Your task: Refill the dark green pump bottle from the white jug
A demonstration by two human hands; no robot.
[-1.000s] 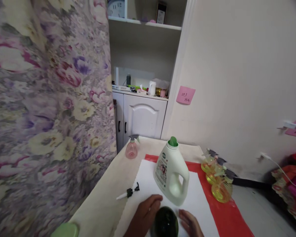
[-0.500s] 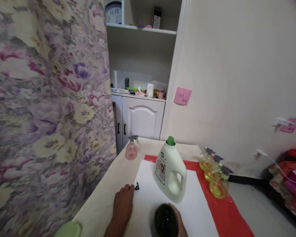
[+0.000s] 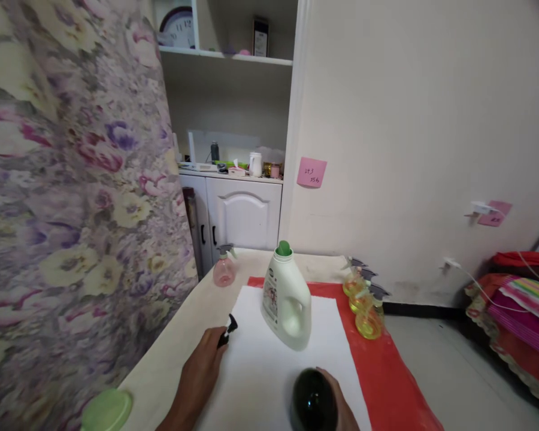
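My left hand [image 3: 203,360] is closed on a small black pump head [image 3: 226,335] with a pale stem, above the left edge of the white sheet [image 3: 256,383]. My right hand [image 3: 341,402] is wrapped round the right side of a dark, glossy bottle [image 3: 313,400], seen from above at the bottom of the view. Its lower part is out of frame, and most of the right fingers are hidden behind it. Beyond both hands a pale green jug [image 3: 279,302] stands upright on the sheet, its mouth uncapped with a green spout inside.
A pink spray bottle [image 3: 224,272] stands at the table's back left. Several spray bottles with yellow liquid [image 3: 368,323] stand on the red cloth [image 3: 386,371] at right. A green lid or dish [image 3: 106,410] lies front left. A floral curtain [image 3: 85,239] borders the left side.
My left hand has picked up the black pump head from by the sheet's edge and holds it raised. My right hand still grips the dark bottle. The whole view has turned slightly right.
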